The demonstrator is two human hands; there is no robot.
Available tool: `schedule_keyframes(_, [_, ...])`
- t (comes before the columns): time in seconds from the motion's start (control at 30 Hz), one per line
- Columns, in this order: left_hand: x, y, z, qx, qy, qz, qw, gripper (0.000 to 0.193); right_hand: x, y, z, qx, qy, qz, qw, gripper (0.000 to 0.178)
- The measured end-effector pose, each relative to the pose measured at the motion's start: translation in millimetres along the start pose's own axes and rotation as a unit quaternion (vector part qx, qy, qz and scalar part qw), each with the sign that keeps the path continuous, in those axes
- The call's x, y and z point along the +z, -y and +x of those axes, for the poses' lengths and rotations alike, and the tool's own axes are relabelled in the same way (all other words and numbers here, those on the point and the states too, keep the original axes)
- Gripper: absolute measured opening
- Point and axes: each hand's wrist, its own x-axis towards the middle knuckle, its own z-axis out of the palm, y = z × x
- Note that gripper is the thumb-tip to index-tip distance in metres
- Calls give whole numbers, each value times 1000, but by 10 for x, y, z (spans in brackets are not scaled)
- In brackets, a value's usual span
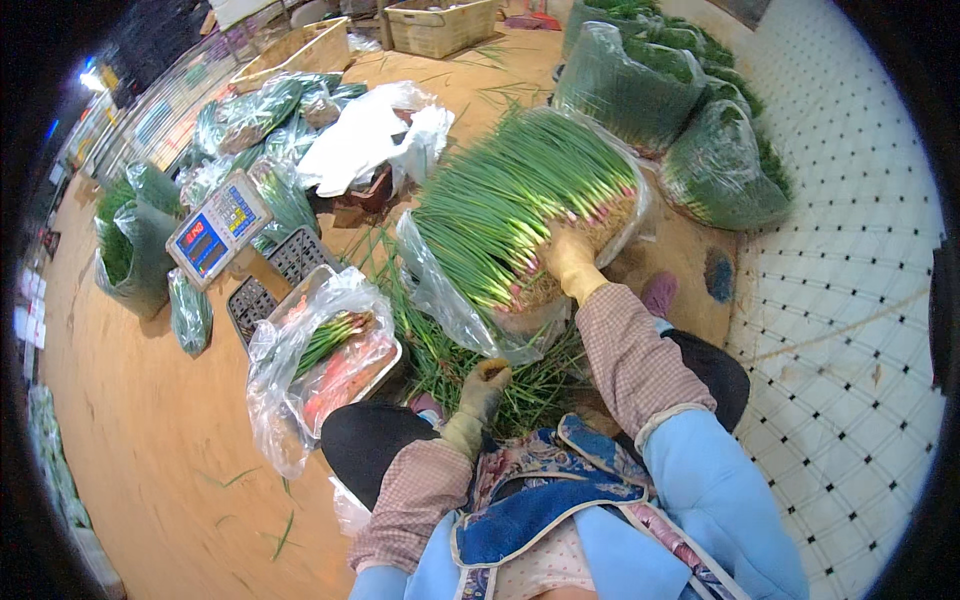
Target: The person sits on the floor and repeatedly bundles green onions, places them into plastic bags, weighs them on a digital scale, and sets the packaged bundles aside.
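A thick pile of spring onions (520, 205), green tops pointing away and pale purple-white root ends toward me, lies in an opened clear plastic bag (430, 285). My gloved right hand (568, 258) reaches into the root-end side, its fingers closed around some stems and partly hidden among them. My left hand (485, 388), in a dirt-stained glove, is curled closed near the front of the bag, above loose green leaves (540, 380). Whatever it may hold cannot be made out. To the left, a small bunch of spring onions (335, 340) rests on plastic in a white tray (395, 365).
A digital scale display (218, 230) stands left, beside a dark perforated crate (300, 255). Bagged greens (725, 165) line the tiled wall (850, 300). More bagged bundles (250, 115) and a white plastic bag (375, 140) lie at back left; yellowish crates (440, 28) stand farther off.
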Motion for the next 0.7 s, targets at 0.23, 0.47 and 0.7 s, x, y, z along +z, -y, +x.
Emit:
schedule_keyframes(0.23, [113,-120,343,-36,-10,25,999,29,-129,311,13,-79,102,-121,984,45])
schedule_keyframes(0.47, [246,-186,545,-2,10,49,999,26,-47,94,220,-60,67,-43,995,39])
schedule_keyframes(0.7, [183,-230,563,24,11,25,999,29,-387,-356,94,44,9,338,940,35])
